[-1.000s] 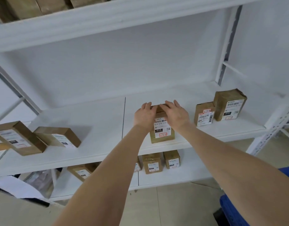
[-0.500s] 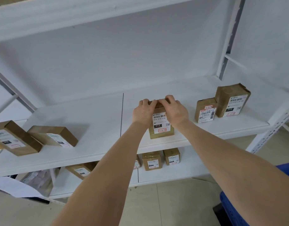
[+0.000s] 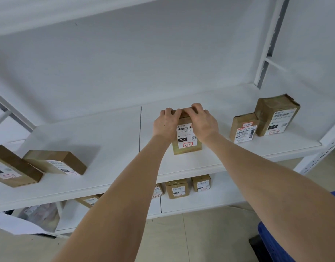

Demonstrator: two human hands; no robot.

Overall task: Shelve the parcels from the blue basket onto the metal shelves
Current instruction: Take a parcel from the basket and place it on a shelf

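Parcel: upright on middle shelf, label outward.
Hands: left hand and right hand curl over its top edge.
Handling: probably light, stiff cardboard; hold by opposite sides.

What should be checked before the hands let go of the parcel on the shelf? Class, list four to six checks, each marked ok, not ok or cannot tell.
1. Parcel stands upright, base on the shelf: ok.
2. Label faces outward: ok.
3. Set back from the shelf's front edge: ok.
4. Clear of the neighbour on its right: ok, a gap shows.
5. Left hand and right hand both grip its top: ok.
6. More parcels wait in the basket: cannot tell, only a corner shows.
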